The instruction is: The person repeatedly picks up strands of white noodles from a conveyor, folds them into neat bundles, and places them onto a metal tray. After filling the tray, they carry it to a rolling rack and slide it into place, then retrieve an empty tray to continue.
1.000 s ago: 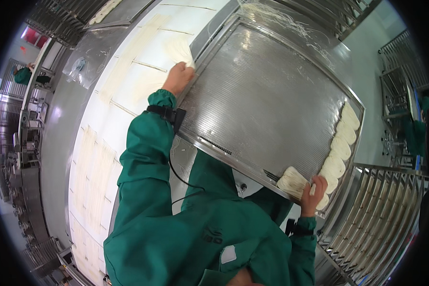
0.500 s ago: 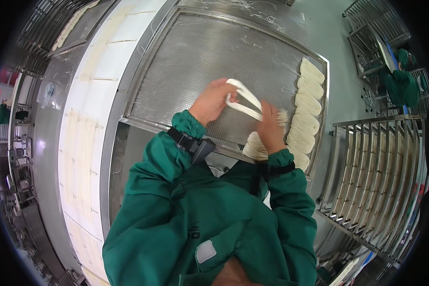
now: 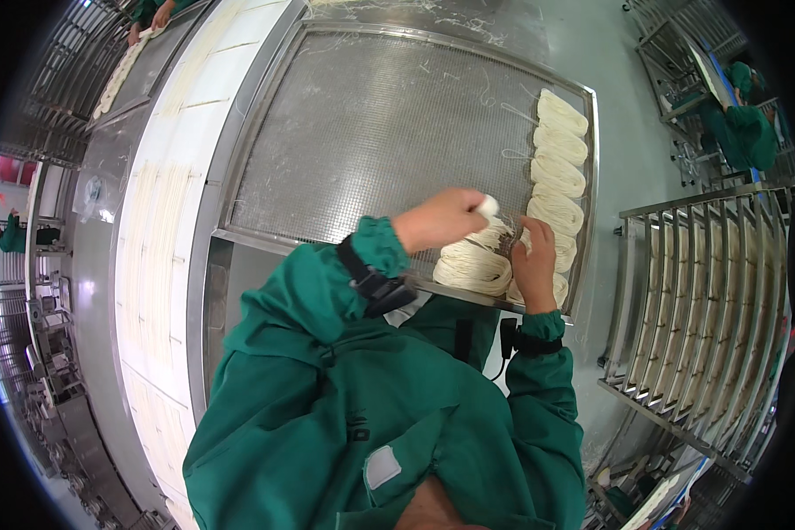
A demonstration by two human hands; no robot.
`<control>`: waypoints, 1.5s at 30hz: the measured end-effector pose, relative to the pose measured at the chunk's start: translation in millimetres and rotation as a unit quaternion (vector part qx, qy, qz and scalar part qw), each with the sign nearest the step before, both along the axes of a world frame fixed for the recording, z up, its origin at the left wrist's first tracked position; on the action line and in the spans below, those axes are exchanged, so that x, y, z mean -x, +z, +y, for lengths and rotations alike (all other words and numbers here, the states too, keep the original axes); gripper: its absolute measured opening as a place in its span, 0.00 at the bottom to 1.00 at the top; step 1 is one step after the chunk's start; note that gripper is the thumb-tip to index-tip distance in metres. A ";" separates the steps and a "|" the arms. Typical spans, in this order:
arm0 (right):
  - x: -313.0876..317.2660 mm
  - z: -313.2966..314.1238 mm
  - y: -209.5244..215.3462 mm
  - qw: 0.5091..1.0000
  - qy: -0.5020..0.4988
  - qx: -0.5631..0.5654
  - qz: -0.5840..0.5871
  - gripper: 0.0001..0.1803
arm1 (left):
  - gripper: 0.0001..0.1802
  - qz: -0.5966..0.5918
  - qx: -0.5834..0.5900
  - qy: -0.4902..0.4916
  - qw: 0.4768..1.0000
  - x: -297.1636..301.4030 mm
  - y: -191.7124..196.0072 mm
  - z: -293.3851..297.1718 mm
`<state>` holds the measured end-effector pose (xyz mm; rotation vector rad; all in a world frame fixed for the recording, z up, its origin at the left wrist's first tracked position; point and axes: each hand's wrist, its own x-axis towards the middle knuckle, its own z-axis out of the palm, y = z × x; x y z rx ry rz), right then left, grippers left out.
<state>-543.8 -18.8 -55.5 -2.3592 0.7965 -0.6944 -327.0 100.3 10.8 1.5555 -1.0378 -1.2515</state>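
Note:
My left hand is closed around a bundle of white noodles; its pale end sticks out past the fingers. Below that hand a folded noodle bundle lies on the wire-mesh tray, near its front edge. My right hand rests beside this bundle with finger and thumb apart, over the lower part of a row of noodle bundles along the tray's right side. What lies under the right palm is hidden.
A white conveyor belt carrying noodle strands runs along the left. To the right stands a metal rack with noodles on its shelves. Another person's hands work over a tray at the far left. Stray strands litter the metal behind the tray.
The stretched noodle loop between my hands has been lowered to the tray's front right. My left hand moved right and down; my right hand opened and moved slightly right.

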 end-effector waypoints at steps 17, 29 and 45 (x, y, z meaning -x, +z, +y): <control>2.2 -25.1 -51.2 0.982 0.101 0.150 0.045 0.14 | 0.10 -0.478 0.203 0.052 0.853 -5.4 -119.3 -17.5; 50.8 -27.6 -49.0 0.994 0.001 0.109 0.004 0.09 | 0.19 -0.235 -0.012 0.447 0.863 -144.4 -70.0 393.6; -8.5 13.9 -29.3 0.993 0.057 0.075 -0.074 0.09 | 0.20 -0.533 -0.463 0.464 0.536 -176.6 -113.0 640.7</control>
